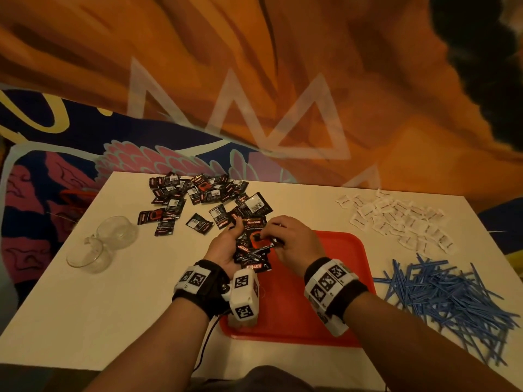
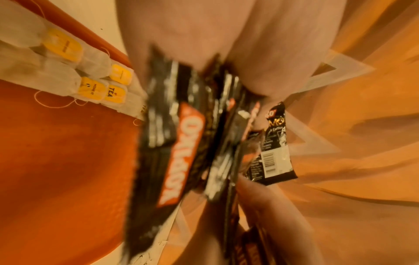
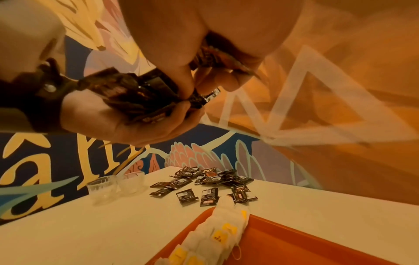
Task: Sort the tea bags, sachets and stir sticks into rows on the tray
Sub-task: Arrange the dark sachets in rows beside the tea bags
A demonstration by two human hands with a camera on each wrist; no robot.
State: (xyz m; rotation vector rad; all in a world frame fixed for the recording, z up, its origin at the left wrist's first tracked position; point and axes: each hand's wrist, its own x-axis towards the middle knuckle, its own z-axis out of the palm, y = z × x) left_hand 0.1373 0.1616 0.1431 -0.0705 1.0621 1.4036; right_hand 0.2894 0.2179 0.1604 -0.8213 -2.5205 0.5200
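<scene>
My left hand (image 1: 230, 239) lies palm up over the far left corner of the red tray (image 1: 342, 281) and grips a stack of black coffee sachets (image 1: 254, 247). My right hand (image 1: 270, 236) meets it from the right, and its thumb and finger pinch one black sachet (image 3: 199, 99) at the stack's end. The left wrist view shows the stack (image 2: 179, 143) close up and blurred. A row of tea bags (image 3: 221, 229) with yellow tags lies along the tray's left edge (image 2: 95, 82); the head view hides it behind my wrist.
Loose black sachets (image 1: 198, 196) are scattered at the table's far left. White sachets (image 1: 396, 219) lie far right, and a heap of blue stir sticks (image 1: 452, 301) lies near right. Two clear glass cups (image 1: 107, 241) stand at the left.
</scene>
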